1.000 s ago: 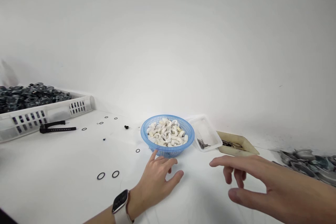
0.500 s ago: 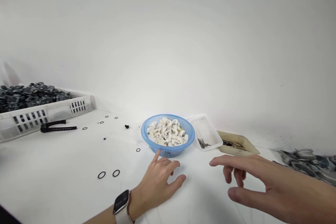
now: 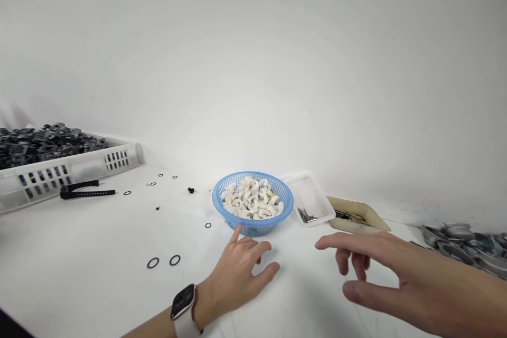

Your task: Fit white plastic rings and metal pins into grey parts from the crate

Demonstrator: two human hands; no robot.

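My left hand (image 3: 241,272), with a watch on its wrist, is open with its fingers apart and holds nothing. It is just in front of a blue basket (image 3: 253,228) full of white curved pieces (image 3: 253,200). My right hand (image 3: 388,274) is open too, thumb and forefinger spread wide with nothing between them. It is nearest to a beige tray (image 3: 370,216) with thin dark items in it. Left of that tray is a white tray (image 3: 311,190) with small metal pins (image 3: 306,215) at its front end.
A white crate (image 3: 87,171) heaped with dark grey parts stands at the left. Near it lie a black-strapped watch (image 3: 85,190) and several black rings, one of them (image 3: 152,263) left of my left hand. Grey metal parts (image 3: 463,245) are piled at the right.
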